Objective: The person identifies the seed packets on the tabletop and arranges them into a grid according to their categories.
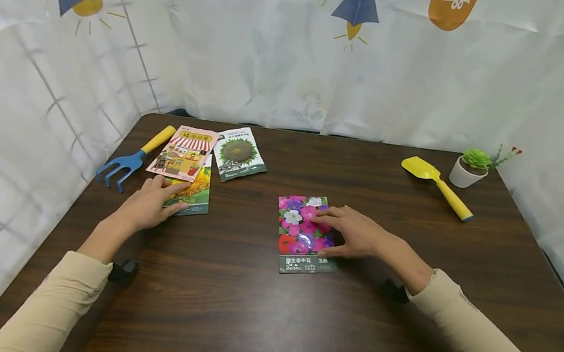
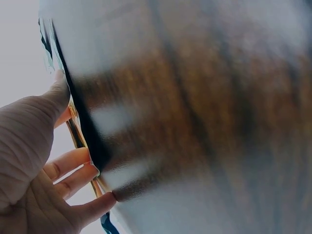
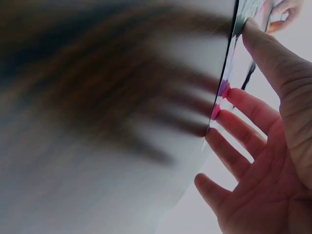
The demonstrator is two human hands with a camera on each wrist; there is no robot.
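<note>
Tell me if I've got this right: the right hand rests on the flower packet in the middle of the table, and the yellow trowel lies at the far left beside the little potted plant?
Not quite. The right hand does rest on the flower packet, but the yellow trowel lies at the far right, beside the potted plant. The head view shows it.

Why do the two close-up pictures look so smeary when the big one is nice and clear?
Head view: sharp and evenly lit, with soft shadows under both arms on the table. Left wrist view: the tabletop is a streaky brown blur, only the left hand looks fairly clear. Right wrist view: the same smear, with the right hand clearer at the flower seed packet.
</note>
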